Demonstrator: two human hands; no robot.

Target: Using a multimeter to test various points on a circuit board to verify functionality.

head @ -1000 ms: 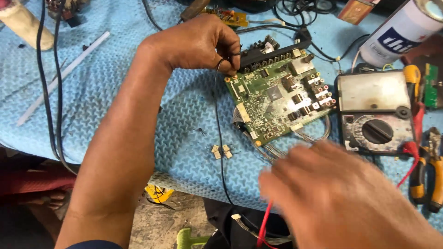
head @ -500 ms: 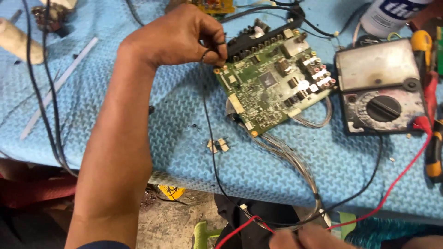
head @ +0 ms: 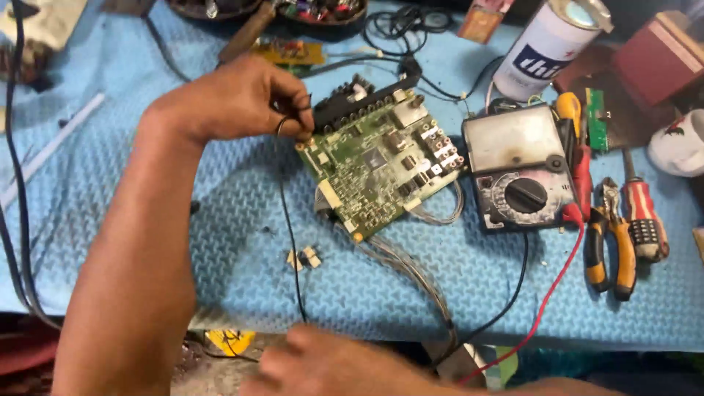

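Note:
A green circuit board point(head: 378, 172) lies tilted on the blue foam mat point(head: 242, 242). My left hand point(head: 238, 99) pinches a thin black wire point(head: 291, 242) at the board's upper left corner, next to a black connector strip point(head: 359, 103). That wire runs down the mat toward the front edge. My right hand point(head: 330, 364) is low at the front edge, blurred, near the black and red leads; what it holds is unclear. A grey multimeter point(head: 519, 169) with a round dial sits right of the board, its red lead point(head: 550, 286) trailing down.
Yellow-handled pliers point(head: 607, 242) and a red screwdriver point(head: 639, 213) lie right of the meter. A white can point(head: 546, 44) stands at the back, a white cup point(head: 678, 143) far right. Two small parts point(head: 304, 258) rest on the mat. Black cables point(head: 18, 220) hang at left.
My right hand has dropped from over the board's lower right to the mat's front edge. My left hand stays at the board's corner with the wire. The view has shifted slightly.

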